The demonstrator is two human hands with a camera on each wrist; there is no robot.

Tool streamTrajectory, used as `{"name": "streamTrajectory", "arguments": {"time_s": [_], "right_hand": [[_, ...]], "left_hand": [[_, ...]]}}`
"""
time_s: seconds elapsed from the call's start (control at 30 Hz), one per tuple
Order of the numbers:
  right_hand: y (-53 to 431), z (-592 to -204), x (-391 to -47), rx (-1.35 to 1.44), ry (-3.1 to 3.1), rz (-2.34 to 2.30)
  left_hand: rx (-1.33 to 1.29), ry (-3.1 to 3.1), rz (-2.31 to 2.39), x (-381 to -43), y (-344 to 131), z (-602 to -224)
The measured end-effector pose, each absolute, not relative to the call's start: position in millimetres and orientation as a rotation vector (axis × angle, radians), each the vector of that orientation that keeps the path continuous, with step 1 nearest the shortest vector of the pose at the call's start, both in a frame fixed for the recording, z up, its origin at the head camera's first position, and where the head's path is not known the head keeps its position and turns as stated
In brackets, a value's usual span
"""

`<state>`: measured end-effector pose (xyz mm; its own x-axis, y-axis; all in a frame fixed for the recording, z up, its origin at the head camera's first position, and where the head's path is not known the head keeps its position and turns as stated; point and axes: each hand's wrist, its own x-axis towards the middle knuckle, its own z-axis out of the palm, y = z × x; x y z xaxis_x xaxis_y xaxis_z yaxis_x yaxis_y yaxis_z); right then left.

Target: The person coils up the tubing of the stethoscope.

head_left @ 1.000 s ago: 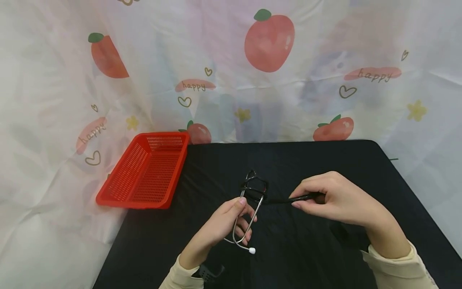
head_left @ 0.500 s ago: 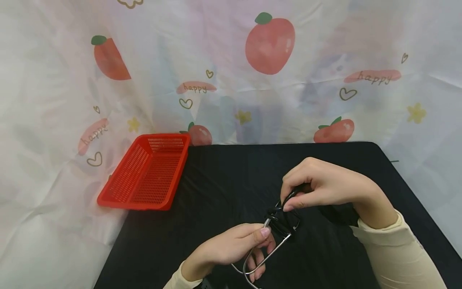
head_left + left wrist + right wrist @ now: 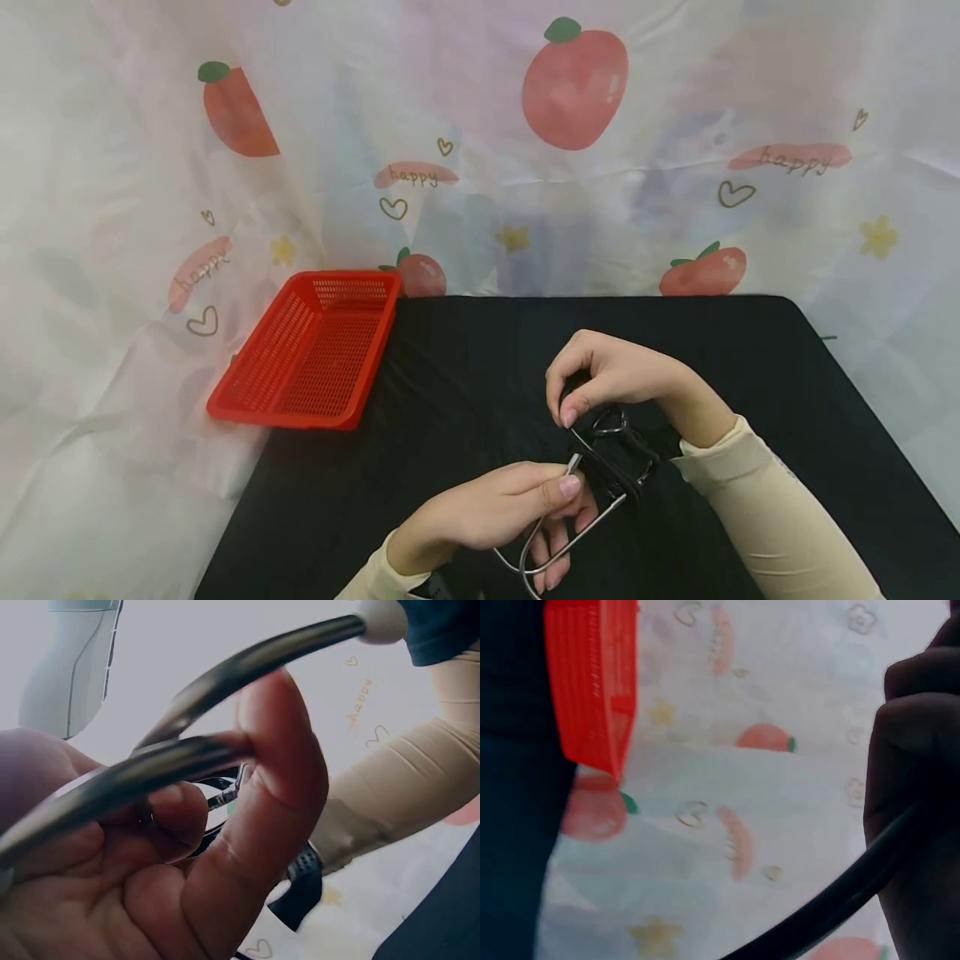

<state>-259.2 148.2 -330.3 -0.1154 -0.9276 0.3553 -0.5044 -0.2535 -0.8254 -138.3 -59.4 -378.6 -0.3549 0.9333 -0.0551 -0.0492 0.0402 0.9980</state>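
A stethoscope (image 3: pixel 615 475) with black tubing and silver ear tubes is held between both hands above the dark table. My left hand (image 3: pixel 517 508) grips its metal ear tubes, thumb on top and fingers curled beneath. In the left wrist view the ear tubes (image 3: pixel 247 664) cross the fingers, and one ends in a white ear tip (image 3: pixel 384 619). My right hand (image 3: pixel 615 375) pinches the black tubing from above, close to the coiled part. The right wrist view shows the tubing (image 3: pixel 817 922) running out of the dark fist. The chest piece cannot be made out.
A red plastic basket (image 3: pixel 367 358) stands at the table's back left. The black-covered table (image 3: pixel 465 375) meets a white printed curtain (image 3: pixel 480 108) behind it. A dark band (image 3: pixel 304 889) sits on the right wrist.
The right hand has moved left, toward the left hand, carrying the tubing around the ear tubes. The left hand has shifted right and lower, still gripping the stethoscope.
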Motion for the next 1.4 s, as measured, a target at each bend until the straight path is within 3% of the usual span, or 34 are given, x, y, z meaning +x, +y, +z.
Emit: {"name": "streamTrajectory", "arguments": {"time_s": [0.27,0.5,0.9,1.2,1.4], "right_hand": [[130.6,-353.5,-261.4,-1.546,1.611,-1.368],[145.1,-385.0,-277.4,-1.473,1.506,-1.576],[133.0,-365.7,-289.3,-1.723,1.055,-1.723],[114.7,-360.3,-283.1,-1.626,1.209,-1.583],[109.7,-384.6,-287.5,-1.519,1.24,-1.591]], "left_hand": [[1.014,1.41,1.485,-145.4,-55.6,-376.7],[1.026,1.461,1.568,-146.5,-60.2,-375.9],[1.042,1.52,1.44,-152.8,-66.5,-374.8],[1.036,1.41,1.393,-151.4,-73.8,-372.3],[1.036,1.424,1.458,-153.0,-75.8,-375.0]]}}
